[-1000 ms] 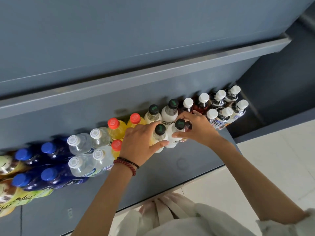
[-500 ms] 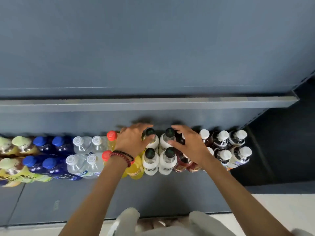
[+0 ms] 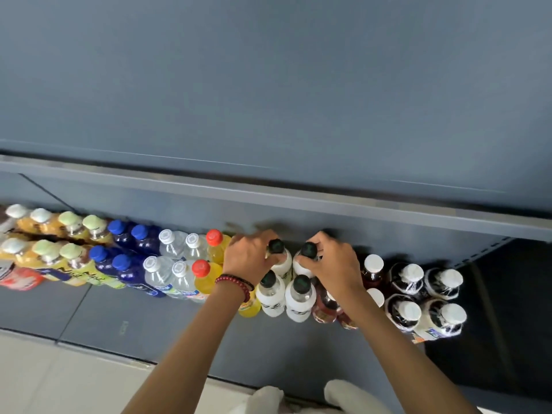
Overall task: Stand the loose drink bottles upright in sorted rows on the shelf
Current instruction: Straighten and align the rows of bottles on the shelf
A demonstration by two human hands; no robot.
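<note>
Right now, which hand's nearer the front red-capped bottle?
Left: left hand, gripping rear-left black-capped bottle, is beside the front red-capped bottle; right hand grips rear-right black-capped bottle, farther right.

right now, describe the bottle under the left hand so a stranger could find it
On the grey shelf, find the four white black-capped bottles mid-row. Yours is the back left bottle, the only one the left hand grips; the right hand grips the back right bottle.
</note>
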